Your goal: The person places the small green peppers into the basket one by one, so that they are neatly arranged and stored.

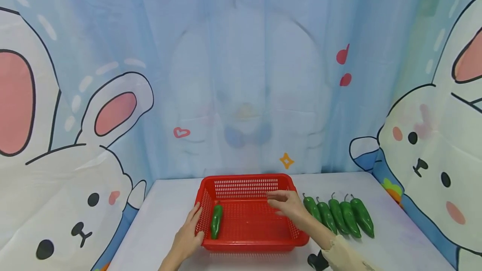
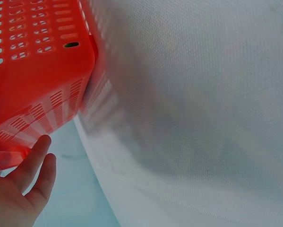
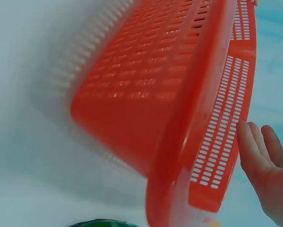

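Note:
A red plastic basket (image 1: 247, 244) with slotted walls stands on the white table. One green chili pepper (image 1: 216, 221) lies inside it, along the left wall. My left hand (image 1: 187, 233) is at the basket's left side, fingers extended along the rim; in the left wrist view its fingertips are close to the red wall. Over the basket's right side hovers my right hand (image 1: 289, 206), its fingers loosely extended and holding nothing. The right wrist view shows that hand (image 3: 269, 172) beside the basket's rim (image 3: 179, 156).
Several green chili peppers (image 1: 338, 214) lie side by side on the table, just right of the basket, stems away from me. Behind the table hangs a light blue curtain (image 1: 241, 74) with cartoon rabbits. A small black object (image 1: 318, 260) shows below my right forearm.

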`<action>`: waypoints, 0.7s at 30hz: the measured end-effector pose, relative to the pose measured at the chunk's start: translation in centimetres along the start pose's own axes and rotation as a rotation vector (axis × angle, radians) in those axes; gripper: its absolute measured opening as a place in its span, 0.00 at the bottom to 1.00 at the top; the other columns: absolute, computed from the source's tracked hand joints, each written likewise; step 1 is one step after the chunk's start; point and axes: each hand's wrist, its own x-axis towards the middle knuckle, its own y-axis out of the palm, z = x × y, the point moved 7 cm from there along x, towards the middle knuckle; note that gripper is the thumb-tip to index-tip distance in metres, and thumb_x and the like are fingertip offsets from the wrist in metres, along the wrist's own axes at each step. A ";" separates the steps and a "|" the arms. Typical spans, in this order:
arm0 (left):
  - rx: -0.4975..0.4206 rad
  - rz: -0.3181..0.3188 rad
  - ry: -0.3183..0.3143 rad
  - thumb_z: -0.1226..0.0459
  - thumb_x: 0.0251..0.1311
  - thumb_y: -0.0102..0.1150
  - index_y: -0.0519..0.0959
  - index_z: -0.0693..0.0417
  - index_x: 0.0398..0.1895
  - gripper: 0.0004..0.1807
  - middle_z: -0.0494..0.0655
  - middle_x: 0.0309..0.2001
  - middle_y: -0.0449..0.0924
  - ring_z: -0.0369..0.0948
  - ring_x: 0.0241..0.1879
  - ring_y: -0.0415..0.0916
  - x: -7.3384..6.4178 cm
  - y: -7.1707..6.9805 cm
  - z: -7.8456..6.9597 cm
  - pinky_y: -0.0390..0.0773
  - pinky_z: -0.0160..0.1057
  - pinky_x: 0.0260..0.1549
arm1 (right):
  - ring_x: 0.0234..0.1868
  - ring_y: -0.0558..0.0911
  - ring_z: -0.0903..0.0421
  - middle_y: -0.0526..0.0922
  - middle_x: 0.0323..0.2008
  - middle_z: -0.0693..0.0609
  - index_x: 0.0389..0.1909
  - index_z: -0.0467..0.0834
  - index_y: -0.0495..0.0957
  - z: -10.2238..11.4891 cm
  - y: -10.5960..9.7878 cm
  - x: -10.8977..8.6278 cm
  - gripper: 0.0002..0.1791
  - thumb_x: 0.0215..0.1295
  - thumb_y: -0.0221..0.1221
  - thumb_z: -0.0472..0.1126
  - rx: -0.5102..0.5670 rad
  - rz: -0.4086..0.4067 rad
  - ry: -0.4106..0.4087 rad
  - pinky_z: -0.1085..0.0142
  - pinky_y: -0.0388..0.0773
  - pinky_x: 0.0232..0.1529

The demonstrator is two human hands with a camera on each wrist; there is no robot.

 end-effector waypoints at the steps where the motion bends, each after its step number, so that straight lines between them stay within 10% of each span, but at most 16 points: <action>1: 0.001 0.002 0.000 0.67 0.47 0.53 0.63 0.63 0.72 0.41 0.53 0.75 0.56 0.54 0.66 0.67 0.0 0.0 0.0 0.77 0.62 0.46 | 0.47 0.83 0.45 0.84 0.48 0.41 0.56 0.33 0.79 -0.1 -0.2 0.0 0.20 0.63 0.63 0.36 0.001 -0.003 -0.002 0.51 0.83 0.43; 21: 0.009 -0.028 0.027 0.68 0.48 0.52 0.64 0.64 0.72 0.40 0.52 0.75 0.56 0.53 0.66 0.67 0.0 -0.1 0.0 0.78 0.60 0.46 | 0.59 0.78 0.42 0.72 0.63 0.33 0.67 0.31 0.67 -1.9 -8.5 0.6 0.31 0.69 0.59 0.44 0.082 -0.099 -0.089 0.55 0.79 0.51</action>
